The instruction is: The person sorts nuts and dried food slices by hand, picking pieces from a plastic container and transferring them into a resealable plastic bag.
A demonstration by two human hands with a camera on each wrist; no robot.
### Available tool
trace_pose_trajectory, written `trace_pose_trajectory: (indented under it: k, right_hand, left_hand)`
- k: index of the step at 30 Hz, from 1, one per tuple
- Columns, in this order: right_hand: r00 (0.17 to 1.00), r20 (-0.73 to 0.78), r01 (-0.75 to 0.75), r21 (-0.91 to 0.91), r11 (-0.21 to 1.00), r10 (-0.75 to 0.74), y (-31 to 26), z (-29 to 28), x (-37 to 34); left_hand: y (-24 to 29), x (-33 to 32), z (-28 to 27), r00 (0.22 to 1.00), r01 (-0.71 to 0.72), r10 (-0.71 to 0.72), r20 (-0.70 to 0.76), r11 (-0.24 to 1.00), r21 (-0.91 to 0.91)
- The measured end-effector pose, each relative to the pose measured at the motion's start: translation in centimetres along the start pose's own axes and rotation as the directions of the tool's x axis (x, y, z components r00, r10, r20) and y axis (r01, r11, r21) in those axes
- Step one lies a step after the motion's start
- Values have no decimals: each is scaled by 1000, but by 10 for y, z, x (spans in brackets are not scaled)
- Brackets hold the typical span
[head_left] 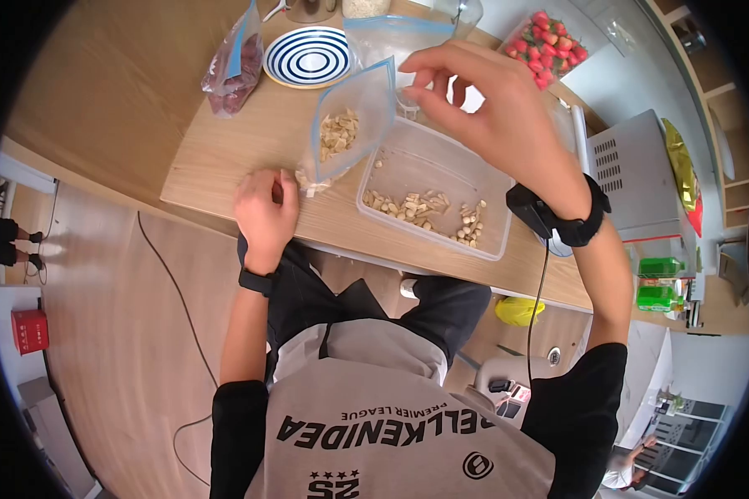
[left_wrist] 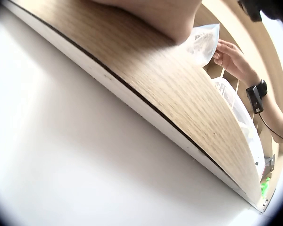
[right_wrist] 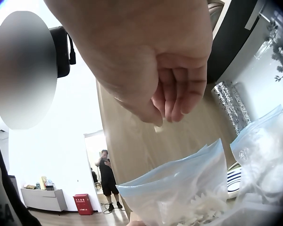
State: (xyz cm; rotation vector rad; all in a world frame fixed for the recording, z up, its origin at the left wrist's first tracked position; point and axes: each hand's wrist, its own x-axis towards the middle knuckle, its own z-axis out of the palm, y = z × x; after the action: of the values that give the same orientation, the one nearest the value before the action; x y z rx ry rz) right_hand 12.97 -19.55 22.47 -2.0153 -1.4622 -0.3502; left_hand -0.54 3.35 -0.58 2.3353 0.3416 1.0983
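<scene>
An unsealed zip bag point(head_left: 354, 125) with pale chopped pieces point(head_left: 339, 135) inside leans at the left of a clear plastic tub point(head_left: 441, 158). Loose pale pieces point(head_left: 408, 208) and small round ones lie along the tub's near side. My right hand point(head_left: 508, 104) hovers above the tub, beside the bag's mouth, fingers bent and a gap between thumb and forefinger. The right wrist view shows a small pale spot at the thumb tip, nail or piece unclear. My left hand point(head_left: 266, 212) rests on the table by the bag's lower corner, fingers curled; whether it grips the bag is hidden.
A blue-and-white striped plate point(head_left: 310, 56), a bag of dark reddish contents point(head_left: 233, 75) and another zip bag point(head_left: 399, 37) stand at the back. Strawberries point(head_left: 547, 50) sit at the back right, a grey vented appliance point(head_left: 620, 170) at the right. A person point(right_wrist: 107, 174) stands in the distance.
</scene>
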Motion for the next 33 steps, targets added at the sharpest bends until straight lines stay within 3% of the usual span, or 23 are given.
trace_pose_trajectory:
  k: [2, 5, 7, 8, 10, 11, 18, 21, 26, 29, 33]
  right_hand:
    - [1000, -8, 6, 28, 1000, -6, 0, 7, 0]
    - [994, 97, -60, 7, 998, 59, 11, 13, -24]
    - [910, 363, -244, 82, 966, 199, 24, 19, -52]
    - [904, 369, -259, 74, 963, 215, 30, 25, -65]
    - [795, 603, -121, 65, 991, 57, 43, 34, -89]
    - [740, 664, -179, 39, 983, 108, 44, 38, -99]
    - [758, 648, -161, 84, 983, 69, 55, 55, -110]
    - [741, 663, -148, 0, 989, 111, 59, 58, -110]
    - [630, 752, -127, -146, 981, 193, 55, 67, -103]
    - [675, 712, -100, -173, 980, 194, 62, 81, -110]
    - [661, 718, -145, -160, 976, 216, 60, 82, -103]
  left_hand:
    - [0, 0, -1, 1000, -16, 16, -3, 1000, -7]
    - [-1, 1, -1, 1000, 18, -18, -4, 1000, 5]
    - [0, -1, 0, 999, 43, -42, 28, 999, -14]
    - [1, -2, 0, 998, 48, -47, 41, 998, -26]
    - [1, -2, 2, 1000, 14, -15, -16, 1000, -9]
    - [0, -2, 3, 1000, 24, -25, -18, 1000, -14]
    - [-2, -1, 0, 1000, -17, 17, -2, 1000, 18]
    - [-1, -1, 1, 1000, -16, 16, -7, 1000, 19]
    - [-4, -2, 2, 1000, -7, 7, -5, 1000, 7]
    - [-2, -2, 3, 1000, 11, -11, -5, 1000, 17]
    - [-4, -2, 1, 1000, -19, 20, -12, 1000, 8]
